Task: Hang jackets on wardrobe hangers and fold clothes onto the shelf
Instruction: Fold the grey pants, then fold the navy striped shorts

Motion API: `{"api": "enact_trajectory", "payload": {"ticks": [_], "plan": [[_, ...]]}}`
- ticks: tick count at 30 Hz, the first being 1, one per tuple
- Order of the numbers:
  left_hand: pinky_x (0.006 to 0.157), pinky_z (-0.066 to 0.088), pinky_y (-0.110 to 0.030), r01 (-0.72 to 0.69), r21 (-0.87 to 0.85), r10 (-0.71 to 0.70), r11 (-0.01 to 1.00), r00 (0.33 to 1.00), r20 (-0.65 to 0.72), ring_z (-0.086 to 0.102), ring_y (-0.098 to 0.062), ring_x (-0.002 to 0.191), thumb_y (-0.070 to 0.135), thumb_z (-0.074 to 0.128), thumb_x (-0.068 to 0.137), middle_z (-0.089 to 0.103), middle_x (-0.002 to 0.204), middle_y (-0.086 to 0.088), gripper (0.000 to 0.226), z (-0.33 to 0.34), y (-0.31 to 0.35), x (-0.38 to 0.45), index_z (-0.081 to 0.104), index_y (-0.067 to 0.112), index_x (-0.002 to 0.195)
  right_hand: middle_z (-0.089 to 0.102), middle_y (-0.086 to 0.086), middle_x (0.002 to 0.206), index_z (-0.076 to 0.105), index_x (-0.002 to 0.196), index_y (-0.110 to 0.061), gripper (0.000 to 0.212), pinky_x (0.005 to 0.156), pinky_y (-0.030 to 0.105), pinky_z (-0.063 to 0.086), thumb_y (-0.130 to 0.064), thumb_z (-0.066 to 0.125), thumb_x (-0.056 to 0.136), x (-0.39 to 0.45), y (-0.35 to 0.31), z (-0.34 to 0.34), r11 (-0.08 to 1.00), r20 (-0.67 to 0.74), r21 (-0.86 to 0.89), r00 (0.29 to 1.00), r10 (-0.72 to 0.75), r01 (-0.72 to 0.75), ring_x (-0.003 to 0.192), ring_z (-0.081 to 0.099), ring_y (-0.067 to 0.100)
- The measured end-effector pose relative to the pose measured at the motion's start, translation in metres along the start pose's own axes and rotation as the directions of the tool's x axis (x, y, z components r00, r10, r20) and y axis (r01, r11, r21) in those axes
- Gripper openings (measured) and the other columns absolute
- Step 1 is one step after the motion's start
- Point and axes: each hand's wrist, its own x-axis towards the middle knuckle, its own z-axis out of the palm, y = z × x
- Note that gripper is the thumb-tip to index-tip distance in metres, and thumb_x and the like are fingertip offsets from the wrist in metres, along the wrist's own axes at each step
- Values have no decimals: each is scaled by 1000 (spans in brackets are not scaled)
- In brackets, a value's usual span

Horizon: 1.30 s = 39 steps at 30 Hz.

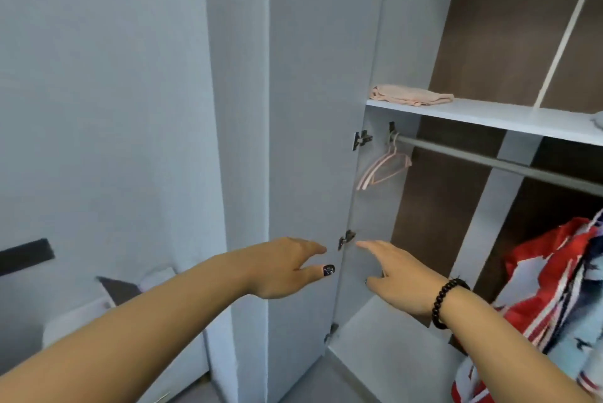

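Observation:
The wardrobe stands open in front of me. A folded peach garment [412, 95] lies on the white shelf [509, 117]. Below the shelf runs a grey rail [496, 164] with pink hangers [386, 165] at its left end, bare of clothes. A red, white and blue jacket [554, 288] hangs at the right edge. My left hand [287, 267] reaches forward with relaxed fingers in front of the open door [310, 141] and holds nothing. My right hand [401, 275], with a black bead bracelet on the wrist, reaches into the wardrobe below the hangers, fingers straight and empty.
Door hinges [346, 239] sit on the door's inner edge between my hands. A grey wall [98, 109] fills the left side. The wardrobe floor [391, 353] lies low in the middle. A pale upright [567, 27] slants across the upper compartment.

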Motion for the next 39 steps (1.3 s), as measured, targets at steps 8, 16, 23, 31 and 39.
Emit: {"api": "enact_trajectory", "payload": {"ticks": [8,16,23,31,39], "plan": [[116,25,-32,275,-93,-279,957,960,-33,31,-14,141,63,25,96,31,156,7,66,35,-66,-110,26,28,151,15,-9,157,17,151,-26,61,112,22,19,-27,45,98,30,-86,68,973,220,-53,953,-207,224,143,19,11],[115,27,-34,529,-314,-559,789,829,-7,32,-15,141,63,28,96,34,154,8,64,85,-144,-236,30,30,150,20,-8,157,20,150,-27,58,108,22,25,-27,45,98,66,-212,157,900,406,-42,831,-381,433,139,29,12],[111,34,-33,646,-418,-708,638,706,11,43,-12,133,63,29,95,45,147,7,63,115,-219,-363,34,29,148,25,-4,155,24,150,-24,59,110,21,24,-26,48,96,80,-334,251,835,527,-1,710,-468,551,140,27,13],[106,36,-24,684,-506,-804,525,593,-34,47,-10,128,42,37,102,51,141,4,49,129,-298,-484,38,22,146,35,0,150,27,148,-24,56,106,25,36,-25,48,96,87,-449,339,790,632,-15,618,-467,613,131,42,16],[104,30,-12,678,-653,-914,338,403,-55,41,-2,132,42,39,101,43,148,12,49,159,-347,-578,35,24,147,36,-2,149,32,146,-24,52,107,28,37,-27,46,96,102,-555,404,686,666,5,509,-545,727,132,40,16]]}}
